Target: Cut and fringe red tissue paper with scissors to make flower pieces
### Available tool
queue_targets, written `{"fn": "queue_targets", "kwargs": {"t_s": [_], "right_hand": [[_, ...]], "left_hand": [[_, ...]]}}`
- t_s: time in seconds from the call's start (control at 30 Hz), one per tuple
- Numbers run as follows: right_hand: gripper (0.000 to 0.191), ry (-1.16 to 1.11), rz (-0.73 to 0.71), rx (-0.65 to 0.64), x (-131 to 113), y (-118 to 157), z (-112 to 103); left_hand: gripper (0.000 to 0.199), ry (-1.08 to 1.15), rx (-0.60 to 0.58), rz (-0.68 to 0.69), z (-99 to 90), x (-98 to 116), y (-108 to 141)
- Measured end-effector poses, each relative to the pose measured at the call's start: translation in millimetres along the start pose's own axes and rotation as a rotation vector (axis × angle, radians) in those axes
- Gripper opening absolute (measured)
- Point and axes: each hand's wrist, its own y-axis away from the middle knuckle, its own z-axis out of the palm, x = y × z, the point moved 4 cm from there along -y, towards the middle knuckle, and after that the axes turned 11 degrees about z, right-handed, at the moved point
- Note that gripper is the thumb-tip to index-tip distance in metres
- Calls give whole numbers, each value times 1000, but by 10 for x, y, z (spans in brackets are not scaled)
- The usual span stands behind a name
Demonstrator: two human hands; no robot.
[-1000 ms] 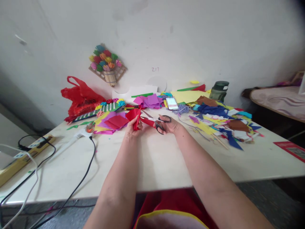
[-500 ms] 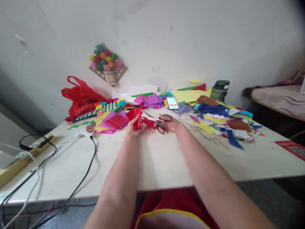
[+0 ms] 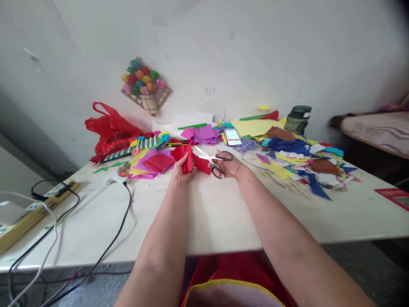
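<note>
Beneath 2 hands, a pale table (image 3: 223, 221) meets a grey-white wall (image 3: 204, 47).

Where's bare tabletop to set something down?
Bare table: between left forearm and right forearm, nearer than the scissors; between black cable and left forearm; right of right forearm, nearer than the paper scraps. Crowded: back, with red plastic bag, smartphone, bottle; far left, with power strip.

Soft indoor lt, faint shadows on tbl (image 3: 223, 221), edges warped & blurry, top-R corner dark.
</note>
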Motion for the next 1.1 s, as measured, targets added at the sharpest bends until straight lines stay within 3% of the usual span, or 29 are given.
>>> {"fn": "queue_targets", "kwargs": {"t_s": [0.17, 0.3, 0.5, 0.73, 1.1], "right_hand": [[54, -48, 45, 27, 12, -52, 84], [56, -39, -7, 58, -11, -125, 139], [51, -13, -156, 93, -54, -228, 202], [51, 42, -269, 153, -47, -274, 132], [51, 50, -303, 245, -62, -240, 90]], "left_hand": [[13, -59, 73, 1, -36, -15, -13], [8, -70, 101, 39, -67, -32, -31], [10, -96, 0, -22, -3, -74, 4], [13, -140, -56, -63, 30, -97, 11], [14, -149, 14, 28, -10, -64, 0]]}}
